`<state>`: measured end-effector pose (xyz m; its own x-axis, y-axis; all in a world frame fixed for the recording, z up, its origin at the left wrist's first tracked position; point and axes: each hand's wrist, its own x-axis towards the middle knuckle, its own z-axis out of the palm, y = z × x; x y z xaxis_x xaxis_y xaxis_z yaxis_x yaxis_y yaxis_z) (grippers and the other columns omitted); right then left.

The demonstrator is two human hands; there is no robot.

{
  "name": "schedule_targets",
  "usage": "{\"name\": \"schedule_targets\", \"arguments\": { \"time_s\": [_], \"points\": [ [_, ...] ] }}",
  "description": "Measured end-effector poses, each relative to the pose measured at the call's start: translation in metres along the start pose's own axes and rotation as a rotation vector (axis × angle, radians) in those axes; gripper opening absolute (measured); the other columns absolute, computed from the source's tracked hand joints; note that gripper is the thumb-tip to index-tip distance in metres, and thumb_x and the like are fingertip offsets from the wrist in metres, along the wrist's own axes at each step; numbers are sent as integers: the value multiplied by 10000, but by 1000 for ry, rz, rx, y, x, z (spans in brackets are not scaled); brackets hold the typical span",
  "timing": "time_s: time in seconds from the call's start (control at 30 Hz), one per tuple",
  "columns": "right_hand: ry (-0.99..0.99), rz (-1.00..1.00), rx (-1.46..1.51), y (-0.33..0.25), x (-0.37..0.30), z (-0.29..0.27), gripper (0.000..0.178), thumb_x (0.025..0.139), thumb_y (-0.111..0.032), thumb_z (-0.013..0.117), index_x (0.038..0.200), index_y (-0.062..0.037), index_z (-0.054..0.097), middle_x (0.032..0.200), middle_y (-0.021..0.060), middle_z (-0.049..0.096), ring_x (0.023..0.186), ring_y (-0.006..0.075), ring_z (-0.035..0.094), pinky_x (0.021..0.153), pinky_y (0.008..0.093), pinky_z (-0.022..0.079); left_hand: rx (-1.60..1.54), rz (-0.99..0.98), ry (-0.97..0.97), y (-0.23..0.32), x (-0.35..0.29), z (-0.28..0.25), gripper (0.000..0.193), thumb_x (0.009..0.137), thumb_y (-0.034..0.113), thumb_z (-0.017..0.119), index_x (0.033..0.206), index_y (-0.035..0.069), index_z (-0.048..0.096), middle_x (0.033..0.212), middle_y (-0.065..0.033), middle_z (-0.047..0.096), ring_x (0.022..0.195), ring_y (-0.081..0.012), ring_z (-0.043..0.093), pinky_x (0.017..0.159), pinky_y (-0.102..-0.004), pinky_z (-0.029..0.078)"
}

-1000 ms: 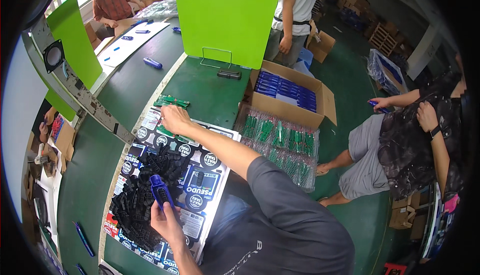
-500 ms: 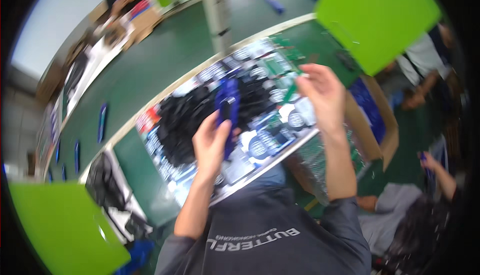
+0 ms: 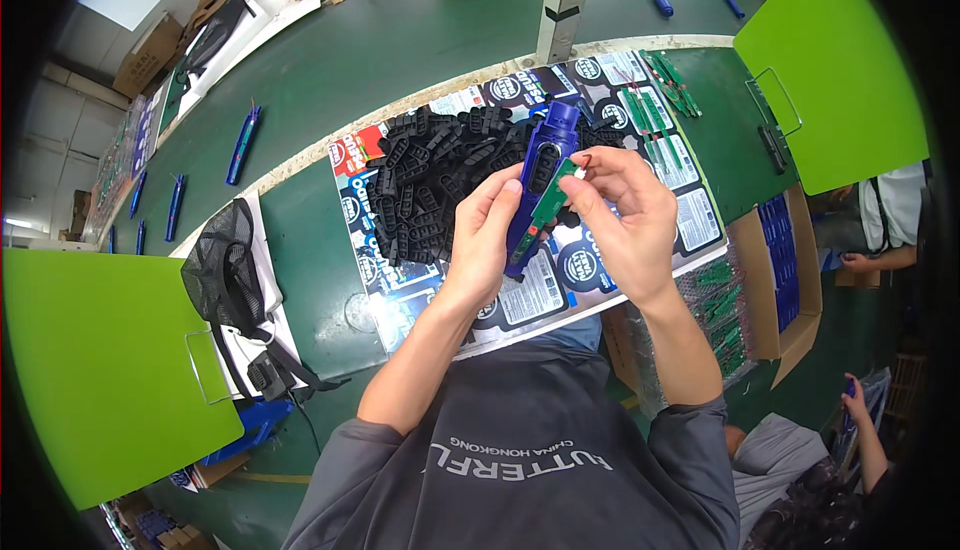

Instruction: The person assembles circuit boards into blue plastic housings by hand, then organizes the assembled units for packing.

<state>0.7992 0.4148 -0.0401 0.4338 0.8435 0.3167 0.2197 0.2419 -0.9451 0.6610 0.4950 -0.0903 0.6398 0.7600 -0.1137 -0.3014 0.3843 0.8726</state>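
So the left hand [image 3: 487, 235] had a blue casing [image 3: 563, 120] clamped between thumb and fingers, gripping it around the lower half. The casing was tilted, top end leaning off to the right, with a black insert [image 3: 543, 164] sitting in its upper part. The right hand [image 3: 632, 215] had thumb and fingers pinched together on the upper end of a slim green circuit board [image 3: 549, 206], with a bit of red wire [image 3: 587, 161] poking out by the fingertips. That board lay lengthwise over the casing's front; couldn't tell if it was seated or just resting against it.

Both hands were up over a printed sheet [image 3: 535, 295] on the green table [image 3: 318, 295]. Just left of the casing was a messy heap of small black pieces [image 3: 425, 175], and more green boards [image 3: 672, 85] lay at the sheet's far right corner. A few other blue casings [image 3: 243, 145] were scattered on the table, well off to the left. A black mesh bag [image 3: 222, 260] sat near the left green panel [image 3: 110, 380]. Over on the right, next to a bubbly plastic pack of boards [image 3: 700, 315], stood a cardboard box [image 3: 806, 290] with blue parts [image 3: 778, 250] in it.
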Motion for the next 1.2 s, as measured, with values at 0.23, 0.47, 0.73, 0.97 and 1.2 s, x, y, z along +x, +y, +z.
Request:
{"name": "schedule_targets", "arguments": {
  "time_s": [0.23,0.47,0.73,0.97,1.2],
  "points": [
    [-26,5,24,4,3,2,224,899,49,661,1114,45,599,964,86,662,830,109,666,724,236,548,-23,-7,-9,0,-2,0,358,1059,217,453,1309,-18,554,996,-105,697,777,-136,669,666,-262,552],
    [-27,57,42,6,9,-1,171,891,31,665,1060,52,643,866,68,674,726,82,649,613,222,520,-19,-17,-45,0,0,2,371,1052,227,456,1313,-21,548,1000,-107,695,803,-164,687,688,-281,571],
    [136,-226,-474,1,5,9,201,808,-8,745,1000,1,688,912,87,566,672,168,564,568,302,484,-40,-8,-19,-8,-3,7,336,1054,191,467,1279,-29,584,944,-75,693,762,-118,664,651,-248,542],
    [245,-150,-388,20,5,8,386,794,5,750,1137,-21,576,958,66,492,691,127,506,605,274,453,75,43,-29,-11,-5,15,340,1014,115,537,1311,-48,552,1050,-84,683,868,-110,654,761,-254,538],
    [229,4,-127,25,11,13,510,809,33,734,1236,6,456,942,51,512,706,83,523,598,238,456,114,118,-21,-12,-4,15,364,989,41,539,1341,-49,518,1095,-85,666,862,-116,663,710,-241,547]
  ]
}}
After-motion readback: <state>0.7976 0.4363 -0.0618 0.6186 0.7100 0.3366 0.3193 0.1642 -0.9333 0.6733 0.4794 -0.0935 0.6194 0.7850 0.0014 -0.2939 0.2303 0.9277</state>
